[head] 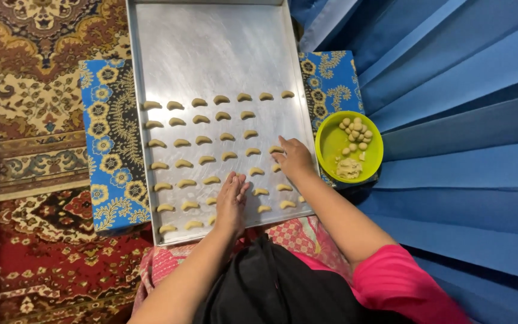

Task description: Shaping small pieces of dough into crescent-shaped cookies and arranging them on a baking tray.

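- My right hand (295,157) rests fingers-down on a pale crescent of raw dough (277,149) at the right end of a row on the large rectangular aluminium baking tray (211,48).
- My left hand (231,198) lies flat, fingers together and straight, holding nothing.
- The crescents look soft and easily dented; I judge a light pinch at mid-curve is best.
- A round lime-green plastic bowl (331,141) of dough balls sits just right of the tray.

Even indoor light falls from above my head. The metal tray (211,48) returns a soft, dull glare. A dark shadow lies at the left edge. Focus is sharp; my forearms stretch slightly near the bottom.
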